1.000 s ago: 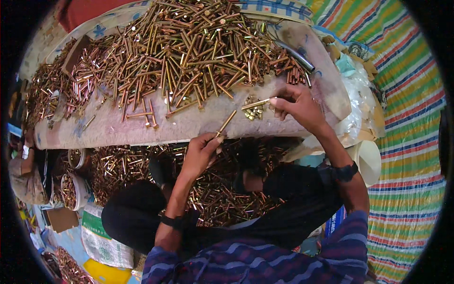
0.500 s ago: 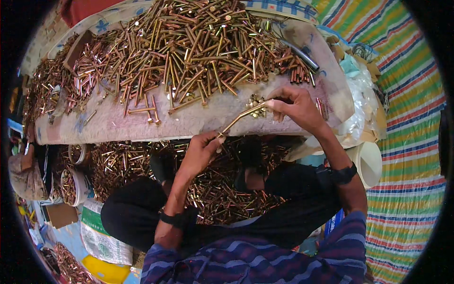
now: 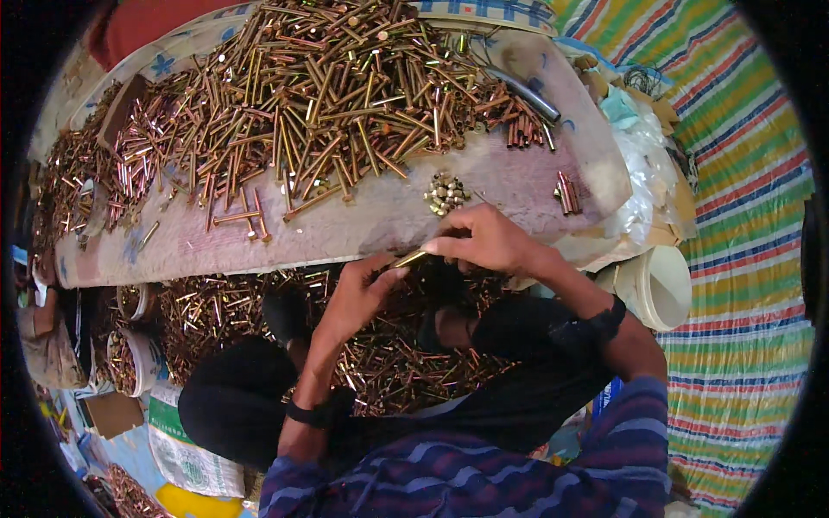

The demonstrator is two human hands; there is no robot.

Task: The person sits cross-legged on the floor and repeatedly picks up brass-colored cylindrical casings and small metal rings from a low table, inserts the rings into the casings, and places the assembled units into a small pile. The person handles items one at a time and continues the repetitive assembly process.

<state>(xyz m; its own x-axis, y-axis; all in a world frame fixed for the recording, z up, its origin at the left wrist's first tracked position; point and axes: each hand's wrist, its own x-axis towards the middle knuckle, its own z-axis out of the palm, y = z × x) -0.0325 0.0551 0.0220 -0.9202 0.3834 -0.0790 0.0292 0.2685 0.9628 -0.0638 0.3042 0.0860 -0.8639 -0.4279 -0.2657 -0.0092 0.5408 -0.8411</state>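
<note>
In front of the table's near edge, a brass-coloured bolt (image 3: pixel 409 257) lies between my two hands. My left hand (image 3: pixel 356 292) pinches one end of it between thumb and fingers. The other end is in the fingertips of my right hand (image 3: pixel 485 241), which cover part of it. Just beyond my right hand sits a small pile of short, rounded metal nuts (image 3: pixel 446 193). A large heap of long brass-coloured bolts (image 3: pixel 332 95) covers the far part of the cloth-covered table (image 3: pixel 345 231).
Several metal sleeves (image 3: pixel 566 193) lie at the table's right. A dark metal tube (image 3: pixel 525 93) rests behind. More bolts (image 3: pixel 216 306) fill the space below, around my legs. A white bucket (image 3: pixel 665 289) stands right, by a striped sheet (image 3: pixel 743 259); a sack (image 3: pixel 194 449) lies lower left.
My right hand has come down and left, closer to my left hand, and the bolt now shows shorter between them. The nut pile has come into clear sight.
</note>
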